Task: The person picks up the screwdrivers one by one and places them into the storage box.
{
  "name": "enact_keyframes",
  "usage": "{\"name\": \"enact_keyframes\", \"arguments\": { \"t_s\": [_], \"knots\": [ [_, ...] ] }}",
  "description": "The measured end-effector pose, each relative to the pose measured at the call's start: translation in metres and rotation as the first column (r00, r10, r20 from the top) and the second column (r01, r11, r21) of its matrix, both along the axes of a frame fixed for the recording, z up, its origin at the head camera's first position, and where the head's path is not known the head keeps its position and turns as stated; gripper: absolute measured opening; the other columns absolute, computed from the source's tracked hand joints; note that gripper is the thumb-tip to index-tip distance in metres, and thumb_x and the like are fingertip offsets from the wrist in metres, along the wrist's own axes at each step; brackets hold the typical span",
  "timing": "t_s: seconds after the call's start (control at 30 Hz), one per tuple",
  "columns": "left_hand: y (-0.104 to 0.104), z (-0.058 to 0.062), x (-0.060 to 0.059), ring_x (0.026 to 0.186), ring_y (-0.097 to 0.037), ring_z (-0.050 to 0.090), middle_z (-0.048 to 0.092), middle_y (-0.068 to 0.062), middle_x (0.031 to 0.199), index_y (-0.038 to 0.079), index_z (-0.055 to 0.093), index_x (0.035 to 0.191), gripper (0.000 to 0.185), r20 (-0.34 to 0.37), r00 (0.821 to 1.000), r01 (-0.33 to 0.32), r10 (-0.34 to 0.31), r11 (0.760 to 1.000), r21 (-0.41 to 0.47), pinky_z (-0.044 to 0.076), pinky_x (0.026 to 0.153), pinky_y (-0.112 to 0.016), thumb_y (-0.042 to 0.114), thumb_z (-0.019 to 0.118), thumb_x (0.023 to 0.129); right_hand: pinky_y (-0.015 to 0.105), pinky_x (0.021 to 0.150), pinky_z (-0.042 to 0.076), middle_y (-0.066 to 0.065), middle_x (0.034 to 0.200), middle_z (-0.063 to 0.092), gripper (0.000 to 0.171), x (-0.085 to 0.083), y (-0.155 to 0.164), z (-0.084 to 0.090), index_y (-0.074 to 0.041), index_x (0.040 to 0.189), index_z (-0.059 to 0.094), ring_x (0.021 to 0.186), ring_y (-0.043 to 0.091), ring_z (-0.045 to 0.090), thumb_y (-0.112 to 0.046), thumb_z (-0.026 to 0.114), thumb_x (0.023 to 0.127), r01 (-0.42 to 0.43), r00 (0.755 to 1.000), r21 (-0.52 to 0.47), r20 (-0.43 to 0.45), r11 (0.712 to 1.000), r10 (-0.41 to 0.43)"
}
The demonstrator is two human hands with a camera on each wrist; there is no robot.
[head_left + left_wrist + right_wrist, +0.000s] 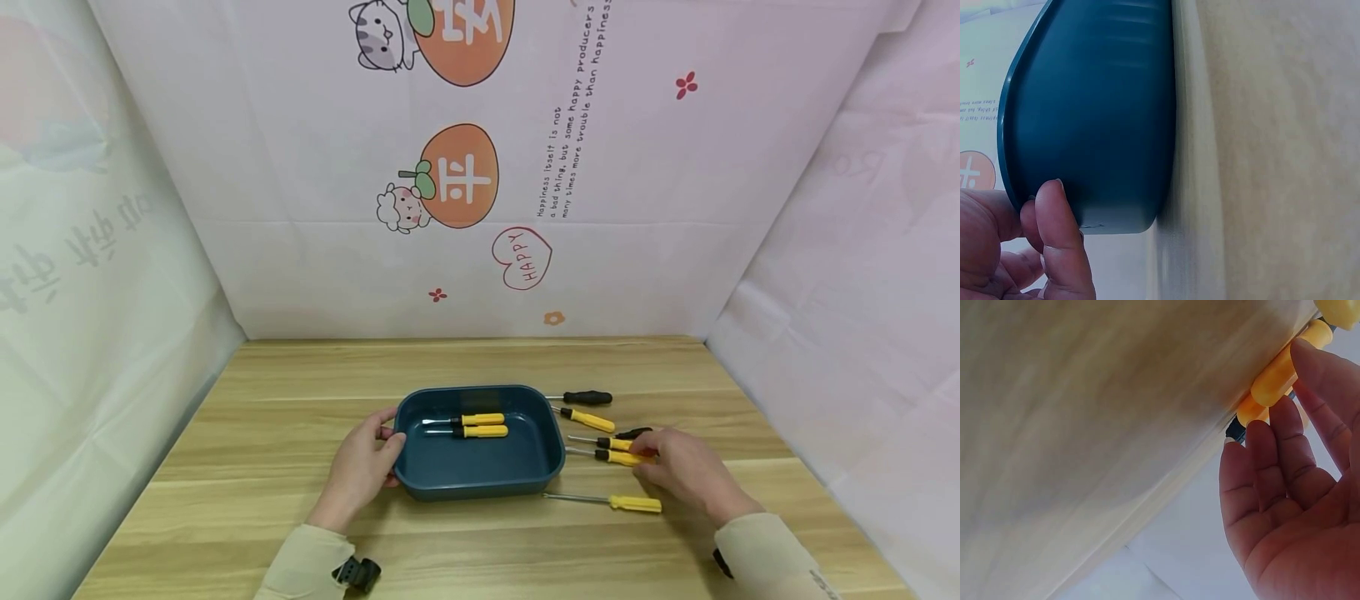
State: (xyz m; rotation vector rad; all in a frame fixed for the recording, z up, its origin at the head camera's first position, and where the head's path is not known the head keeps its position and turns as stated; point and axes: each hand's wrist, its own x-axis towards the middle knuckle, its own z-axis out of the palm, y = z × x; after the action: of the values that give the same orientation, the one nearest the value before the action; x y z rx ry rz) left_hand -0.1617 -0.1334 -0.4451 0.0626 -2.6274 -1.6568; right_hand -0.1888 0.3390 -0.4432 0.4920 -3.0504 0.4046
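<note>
Backdrop [300,167]: pale printed sheet behind and at both sides; orange fruit motifs with white characters, cartoon cat and sheep, red heart outline lettered "HAPPY", slanted lines reading "Happiness itself is not a bad thing, but some happy producers may sometimes more trouble than happiness", in part too small to confirm.

Surface [262,400]: light wood grain, carrying all items.

Tray [480,479]: dark blue, rectangular with rounded corners, at centre of surface; two yellow-handled screwdrivers [480,425] lying side by side inside, tips to the left.

Left hand [363,471]: at left end of tray, thumb over the rim, fingers curled against the outer wall; grip confirmed in left wrist view, thumb [1060,237] pressed on the blue wall [1097,112].

Right hand [678,467]: right of tray, palm down, fingers gently bent, fingertips touching the yellow handle of a screwdriver [615,456] lying just beside the tray; in right wrist view fingertips [1310,362] against the handle [1282,372], no closed grip visible.

Loose screwdrivers, right of tray: black-handled [585,397] farthest; yellow [587,418] next; a further yellow one [611,442] partly under the fingers; nearest yellow one [607,502] lying alone, in front of the right hand.

Sleeves: beige, on both forearms.
</note>
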Motion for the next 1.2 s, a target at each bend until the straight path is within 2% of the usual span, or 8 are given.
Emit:
{"name": "enact_keyframes", "arguments": {
  "t_s": [0.4, 0.9, 1.2],
  "knots": [
    [-0.0007, -0.0018, -0.0003, 0.065, -0.016, 0.065, 0.061, -0.015, 0.116, 0.007, 0.052, 0.151, 0.048, -0.003, 1.0, 0.003, -0.003, 1.0, -0.005, 0.061, 0.054, -0.029, 0.016, 0.06, 0.105, 0.035, 0.067, 0.053, -0.011, 0.088, 0.069, 0.011, 0.0003, -0.001, -0.0025, -0.022, 0.095, 0.076, 0.074, 0.007, 0.056, -0.02, 0.082, 0.086, -0.008, 0.999, 0.011, 0.033, 1.0, 0.007],
    [0.0002, -0.0004, -0.0001, 0.065, -0.016, 0.064, 0.061, -0.015, 0.115, 0.008, 0.052, 0.15, 0.046, -0.002, 1.0, -0.002, 0.002, 1.0, -0.007, 0.061, 0.054, -0.028, 0.016, 0.06, 0.105, 0.034, 0.067, 0.053, -0.011, 0.087, 0.069, 0.011, 0.0018, -0.0014, -0.0025, -0.022, 0.097, 0.076, 0.073, 0.007, 0.055, -0.02, 0.081, 0.089, -0.009, 0.999, 0.012, 0.053, 1.0, 0.008],
    [0.0001, 0.0002, 0.0006, 0.065, -0.016, 0.064, 0.06, -0.015, 0.116, 0.008, 0.052, 0.151, 0.047, -0.002, 1.0, 0.001, -0.001, 1.0, -0.002, 0.061, 0.054, -0.029, 0.016, 0.06, 0.105, 0.029, 0.066, 0.05, -0.012, 0.085, 0.067, 0.008, 0.0039, -0.0008, -0.0006, -0.021, 0.099, 0.076, 0.073, 0.005, 0.055, -0.021, 0.079, 0.091, -0.014, 0.997, -0.051, 0.069, 0.999, 0.017]
  ]
}}
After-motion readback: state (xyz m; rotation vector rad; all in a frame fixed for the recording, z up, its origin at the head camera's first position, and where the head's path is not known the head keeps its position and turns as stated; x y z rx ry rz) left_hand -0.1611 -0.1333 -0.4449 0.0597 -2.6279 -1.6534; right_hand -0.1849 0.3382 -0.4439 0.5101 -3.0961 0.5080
